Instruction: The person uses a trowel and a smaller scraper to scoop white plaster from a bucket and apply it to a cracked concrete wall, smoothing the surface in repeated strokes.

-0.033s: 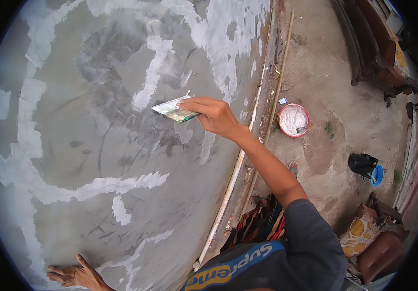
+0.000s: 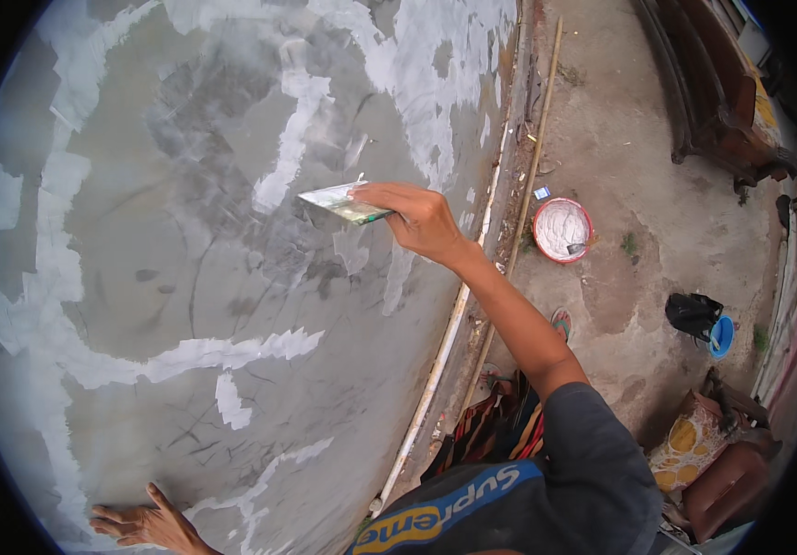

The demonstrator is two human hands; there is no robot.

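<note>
My right hand (image 2: 424, 220) holds a thin, flat putty scraper (image 2: 336, 200) with a whitish, smeared face and a greenish edge. Fingers lie along its top and the thumb is beneath. The scraper is at the grey wall (image 2: 153, 296), next to a white putty patch; whether its edge touches the surface I cannot tell. At the lower left my left hand (image 2: 151, 525) rests on the wall with fingers spread, holding nothing. White putty streaks run across the wall in broad, ragged bands.
On the ground stands a red-rimmed tub (image 2: 590, 222) of white putty with a tool in it. A long pole (image 2: 539, 139) lies along the wall's foot. Farther right are a black bag (image 2: 692, 314), a blue bucket (image 2: 720, 337), a wooden bench (image 2: 717, 102) and a patterned cushion (image 2: 690, 442).
My right hand and the scraper have shifted slightly to the right along the wall. My left hand has stayed in place.
</note>
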